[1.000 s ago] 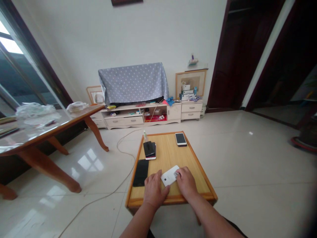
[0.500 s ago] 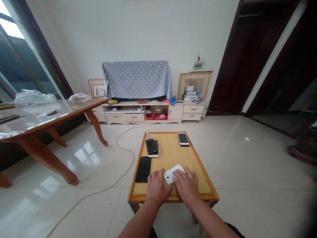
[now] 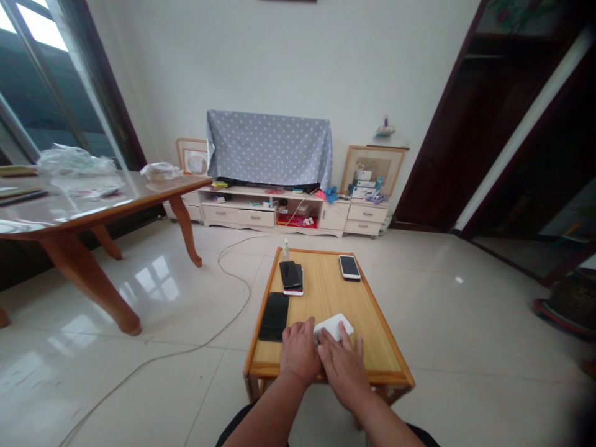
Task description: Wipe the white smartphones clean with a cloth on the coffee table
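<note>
A white smartphone (image 3: 337, 325) lies at a slant near the front of the small wooden table (image 3: 326, 285), its back facing up. My left hand (image 3: 299, 351) is closed at the phone's left edge, its fingertips hidden from me. My right hand (image 3: 343, 367) rests over the phone's near part with fingers spread, one of them reaching onto the white back. Both hands nearly touch each other, and the phone's lower left corner is covered. Just left of my left hand lies a large black phone or tablet (image 3: 274, 317).
Several stacked phones (image 3: 290, 274) and a small clear bottle (image 3: 285, 249) stand at the table's far left. Another white phone (image 3: 349, 267) lies far right, on a dark one. A cable (image 3: 205, 344) runs over the floor; a larger table (image 3: 153, 194) stands left.
My right hand has slid left and nearer along the phone, covering its camera corner, and sits closer to my left hand. The whole view has tilted slightly.
</note>
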The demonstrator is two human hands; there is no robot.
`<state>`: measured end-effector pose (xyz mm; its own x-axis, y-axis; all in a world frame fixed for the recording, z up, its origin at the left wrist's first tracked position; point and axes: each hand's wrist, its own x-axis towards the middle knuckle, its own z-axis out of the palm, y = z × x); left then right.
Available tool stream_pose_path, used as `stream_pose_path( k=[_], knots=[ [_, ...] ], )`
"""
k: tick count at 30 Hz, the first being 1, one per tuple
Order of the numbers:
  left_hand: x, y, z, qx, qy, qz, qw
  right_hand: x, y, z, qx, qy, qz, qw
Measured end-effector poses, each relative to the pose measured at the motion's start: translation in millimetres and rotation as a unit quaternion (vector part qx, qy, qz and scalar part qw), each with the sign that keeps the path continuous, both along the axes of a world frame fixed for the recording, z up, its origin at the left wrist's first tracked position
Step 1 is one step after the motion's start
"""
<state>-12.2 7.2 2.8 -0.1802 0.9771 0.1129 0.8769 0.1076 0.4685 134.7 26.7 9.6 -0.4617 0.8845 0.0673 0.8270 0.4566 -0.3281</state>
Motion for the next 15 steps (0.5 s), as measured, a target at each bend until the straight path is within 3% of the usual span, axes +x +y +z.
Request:
stream_pose_path(
  k=[2,7,12,15],
  knots=[
    [-1,0,0.1,0.0,-0.004,0.0,1.0,-2,2,-3.5,-0.004,-0.006,-0.004,1.0],
    [-2,-1,0.7,-0.001,-0.007,0.003,1.0,2,20,-5.5,-0.032,-0.014,-0.124,0.992],
    [-4,-1,0.7,-0.007,-0.007,0.005,1.0,-4,10,-6.4,-0.015,-0.01,0.006,1.0],
    [-4,-1,-0.1,-0.004,-0.006,0.004,1.0,-4,15,-6.7,-0.019,-0.011,-0.041,0.999]
  ],
)
